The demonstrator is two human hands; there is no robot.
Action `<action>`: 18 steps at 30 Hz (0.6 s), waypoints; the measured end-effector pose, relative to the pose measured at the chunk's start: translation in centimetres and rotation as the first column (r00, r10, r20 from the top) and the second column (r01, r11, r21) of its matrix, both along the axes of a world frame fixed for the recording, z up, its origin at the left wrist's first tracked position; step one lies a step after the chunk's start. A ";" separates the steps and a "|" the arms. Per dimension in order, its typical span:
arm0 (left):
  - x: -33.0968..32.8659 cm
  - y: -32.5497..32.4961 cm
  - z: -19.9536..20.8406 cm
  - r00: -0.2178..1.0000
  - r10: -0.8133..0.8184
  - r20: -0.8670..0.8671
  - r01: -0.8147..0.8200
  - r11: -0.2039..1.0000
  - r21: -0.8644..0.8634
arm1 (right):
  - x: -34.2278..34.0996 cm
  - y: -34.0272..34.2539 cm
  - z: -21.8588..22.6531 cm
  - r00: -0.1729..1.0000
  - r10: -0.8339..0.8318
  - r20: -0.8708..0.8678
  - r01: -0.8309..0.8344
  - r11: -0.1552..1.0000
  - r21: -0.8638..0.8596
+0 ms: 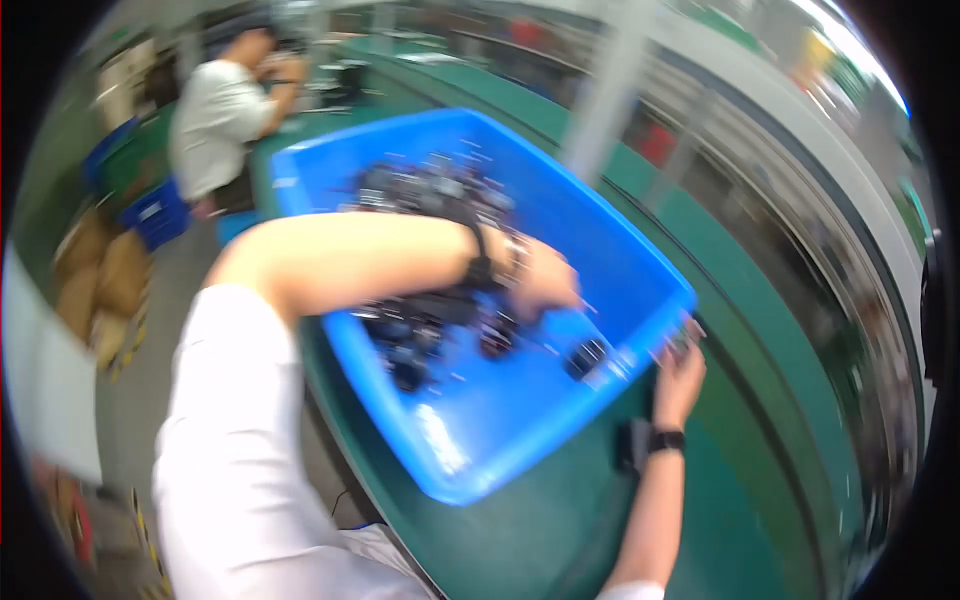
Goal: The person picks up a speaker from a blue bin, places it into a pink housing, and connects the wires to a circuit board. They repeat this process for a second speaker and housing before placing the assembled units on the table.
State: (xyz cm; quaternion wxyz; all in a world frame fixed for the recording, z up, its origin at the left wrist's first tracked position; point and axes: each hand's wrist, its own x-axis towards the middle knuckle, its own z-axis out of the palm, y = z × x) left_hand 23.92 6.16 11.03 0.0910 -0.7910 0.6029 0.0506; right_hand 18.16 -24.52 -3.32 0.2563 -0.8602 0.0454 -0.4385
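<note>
A large blue plastic bin sits on a green workbench and holds several small black parts in a heap. My left hand reaches across into the bin, fingers curled down over the black parts near its middle; blur hides whether it holds one. A dark band and a bracelet are on that wrist. My right hand, with a black watch on its wrist, is at the bin's right corner with its fingers on the rim. One loose black part lies on the bin floor between my hands.
The green workbench runs away to the upper left, with a grey rail and shelving along its right side. Another person in a white shirt stands at the far left end. Blue crates and brown sacks are on the floor at left.
</note>
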 end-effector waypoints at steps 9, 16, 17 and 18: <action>1.5 1.4 2.0 0.982 0.147 0.119 -0.075 0.881 -0.467 | 2.1 -1.1 -0.9 0.968 -0.103 -0.230 0.110 0.994 0.019; 2.9 1.0 -0.4 0.961 0.138 0.242 -0.065 0.955 -0.288 | 0.6 -4.1 1.0 0.833 -0.283 -0.475 0.273 0.958 -0.092; 3.0 1.1 -1.0 0.942 0.105 0.319 -0.048 0.982 -0.182 | 0.3 -4.9 0.8 0.834 -0.278 -0.476 0.264 0.960 -0.098; 3.4 1.5 -1.5 0.940 0.110 0.322 -0.049 0.980 -0.194 | -0.2 -4.6 0.8 0.837 -0.282 -0.470 0.263 0.959 -0.108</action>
